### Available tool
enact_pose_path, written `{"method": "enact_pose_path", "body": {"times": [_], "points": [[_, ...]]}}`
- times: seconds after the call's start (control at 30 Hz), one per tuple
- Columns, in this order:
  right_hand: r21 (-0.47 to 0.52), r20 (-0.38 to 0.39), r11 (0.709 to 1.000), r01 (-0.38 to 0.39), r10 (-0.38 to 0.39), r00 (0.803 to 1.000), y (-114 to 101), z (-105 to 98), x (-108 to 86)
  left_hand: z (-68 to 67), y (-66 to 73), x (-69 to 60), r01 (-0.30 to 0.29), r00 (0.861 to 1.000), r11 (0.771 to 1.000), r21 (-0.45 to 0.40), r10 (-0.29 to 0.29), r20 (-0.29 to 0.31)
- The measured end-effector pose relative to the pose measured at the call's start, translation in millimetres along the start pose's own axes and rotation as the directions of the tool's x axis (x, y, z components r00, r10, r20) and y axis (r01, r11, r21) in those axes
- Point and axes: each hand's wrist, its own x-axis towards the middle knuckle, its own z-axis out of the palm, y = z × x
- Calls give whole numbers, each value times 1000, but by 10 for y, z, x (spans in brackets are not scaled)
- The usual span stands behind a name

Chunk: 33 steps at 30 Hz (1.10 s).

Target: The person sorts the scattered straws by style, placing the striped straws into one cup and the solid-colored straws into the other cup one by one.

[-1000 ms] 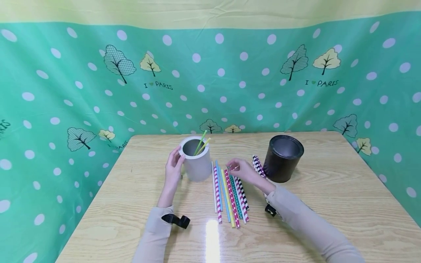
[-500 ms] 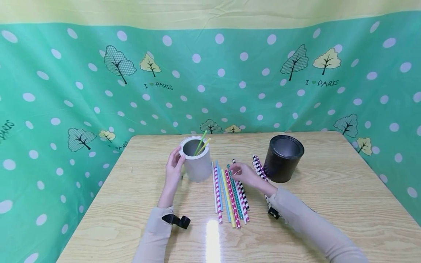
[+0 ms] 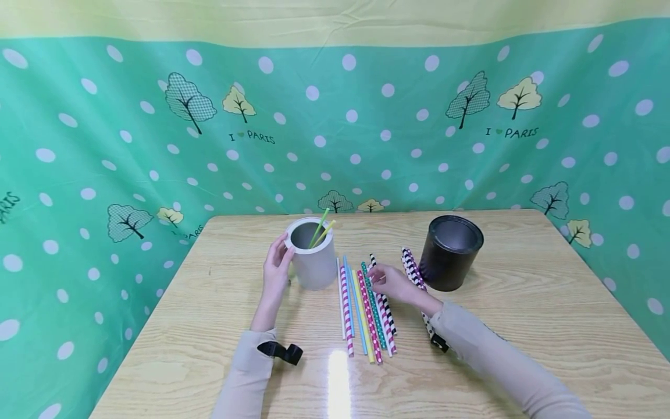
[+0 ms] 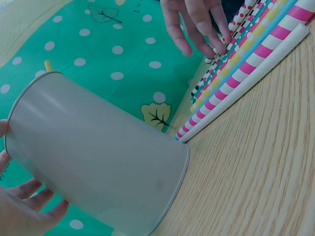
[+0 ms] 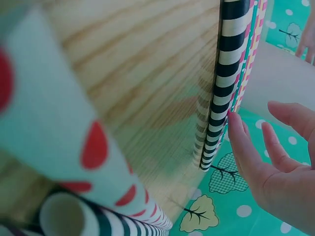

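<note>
One canister (image 3: 316, 270) gripped, loose hand (image 3: 389, 282) at straws (image 3: 369, 314)

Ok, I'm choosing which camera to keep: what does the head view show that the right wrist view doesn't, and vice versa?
Only the head view shows the black can, plus the green straw and yellow straw inside the gray can.

Only the right wrist view shows a white straw with red drops and a hollow straw end.

Both show the right hand, the left hand at the gray can, a striped straw, the table and the green backdrop.
</note>
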Motion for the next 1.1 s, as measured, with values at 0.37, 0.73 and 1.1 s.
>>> {"method": "enact_pose_path", "body": {"times": [0.37, 0.73, 1.1], "points": [[-92, 8, 996, -15, 15, 1000, 15, 18, -32, 6, -10, 8, -7, 1000, 1000, 15, 7, -5], [-179, 20, 984, -7, 11, 1000, 56, 33, -23, 7, -46, -8, -103, 995, 995, 1, 103, 3], [-197, 55, 979, 57, -47, 997, 98, 61, -13, 3, -6, 7, 7, 1000, 1000, -4, -7, -1]]}}
